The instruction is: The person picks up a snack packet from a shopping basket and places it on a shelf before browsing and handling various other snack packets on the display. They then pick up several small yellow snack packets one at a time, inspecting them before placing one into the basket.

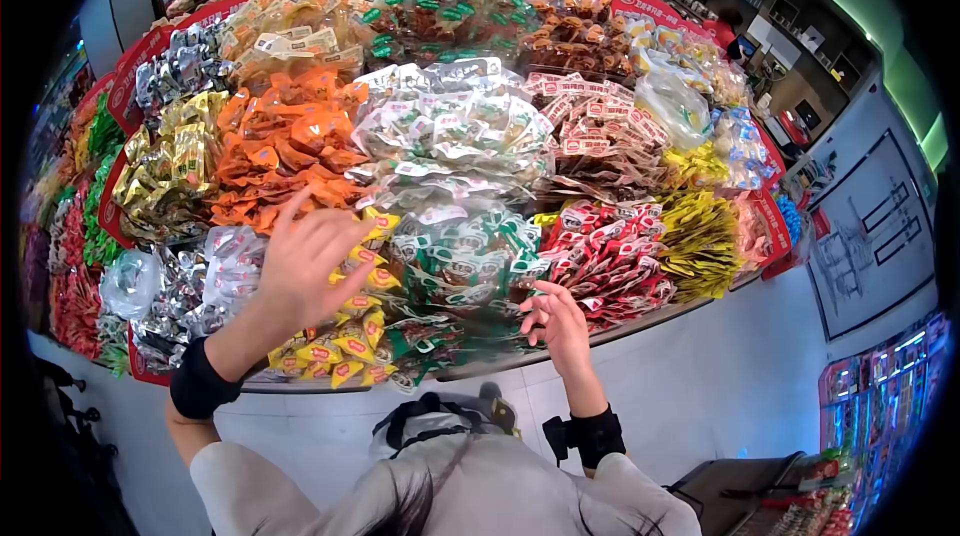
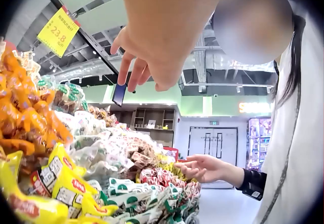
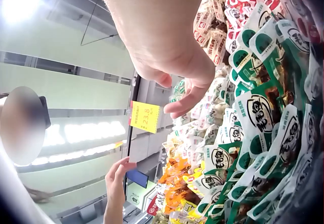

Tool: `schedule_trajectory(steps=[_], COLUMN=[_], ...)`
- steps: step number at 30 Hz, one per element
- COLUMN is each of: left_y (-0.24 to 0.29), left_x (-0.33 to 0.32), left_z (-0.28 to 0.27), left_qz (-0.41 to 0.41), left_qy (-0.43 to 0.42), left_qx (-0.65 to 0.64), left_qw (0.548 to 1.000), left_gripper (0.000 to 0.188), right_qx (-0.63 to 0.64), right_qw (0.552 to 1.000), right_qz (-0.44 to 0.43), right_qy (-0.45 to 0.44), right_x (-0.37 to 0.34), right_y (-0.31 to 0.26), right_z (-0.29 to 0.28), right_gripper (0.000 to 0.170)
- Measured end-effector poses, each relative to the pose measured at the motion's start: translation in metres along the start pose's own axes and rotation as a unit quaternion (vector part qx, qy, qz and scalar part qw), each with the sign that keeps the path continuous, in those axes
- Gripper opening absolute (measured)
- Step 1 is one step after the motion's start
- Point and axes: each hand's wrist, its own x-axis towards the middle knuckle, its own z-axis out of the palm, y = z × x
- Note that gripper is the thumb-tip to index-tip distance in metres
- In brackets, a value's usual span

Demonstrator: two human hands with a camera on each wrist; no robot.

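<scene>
Packets in yellow wrapping (image 1: pixel 355 331) lie just below and beside our left hand (image 1: pixel 310 261), which is spread wide, fingers apart, with nothing in it. Beyond its fingertips we see orange packets (image 1: pixel 290 151), and past the wrist side, silver packets (image 1: pixel 175 316) with a coiled clear plastic bundle (image 1: pixel 130 284) whose make we cannot tell. In the left wrist view the forearm covers the top, yet we see this hand raised above the packets, apart from them.

Our right hand (image 1: pixel 560 326) is loosely bent, its fingers slightly parted, and it holds nothing. Green-and-white packets (image 1: pixel 465 261) lie beside its fingertips, towards the left hand, and red-and-white packets (image 1: pixel 605 256) just beyond its knuckles. We cannot tell whether a fingertip touches any of them; in the right wrist view the hand hides part of the heap behind it, and the nearest packets run out of the frame.

A yellow price sign (image 2: pixel 59 32) hangs well above the heap; we read 23.8, but the small lettering is hard to make out. Blurred discs hide part of both wrist views, and dark rims cut off the corners.
</scene>
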Motion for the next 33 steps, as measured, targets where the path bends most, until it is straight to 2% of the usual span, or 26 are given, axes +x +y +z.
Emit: schedule_trajectory(steps=[8,14,19,25,27,33], left_y=[0.002,0.022,0.056,0.111,0.136,0.196], left_x=[-0.055,-0.093,-0.136,-0.175,-0.182,-0.252], left_z=[-0.010,-0.026,-0.032,-0.030,-0.036,-0.043], left_qz=[-0.044,-0.092,-0.174,-0.292,-0.331,-0.442], left_qy=[-0.010,0.017,0.023,0.098,0.131,0.143], left_qx=[-0.045,-0.058,-0.092,-0.239,-0.294,-0.356], left_qw=[0.998,0.994,0.980,0.921,0.887,0.811], left_gripper=[0.043,0.040,0.036,0.042,0.043,0.044], right_qx=[0.009,0.010,0.008,0.027,0.012,-0.003], right_qw=[0.998,0.998,0.999,0.998,0.997,0.991], right_qz=[-0.060,-0.061,-0.050,-0.027,-0.005,0.051], right_qy=[0.034,-0.004,-0.004,-0.054,-0.072,-0.124], right_x=[-0.022,-0.041,-0.072,-0.123,-0.136,-0.174], right_y=[0.017,0.021,0.027,0.051,0.064,0.103], right_z=[0.028,0.038,0.029,0.033,0.031,0.046], right_gripper=[0.034,0.036,0.035,0.034,0.037,0.037])
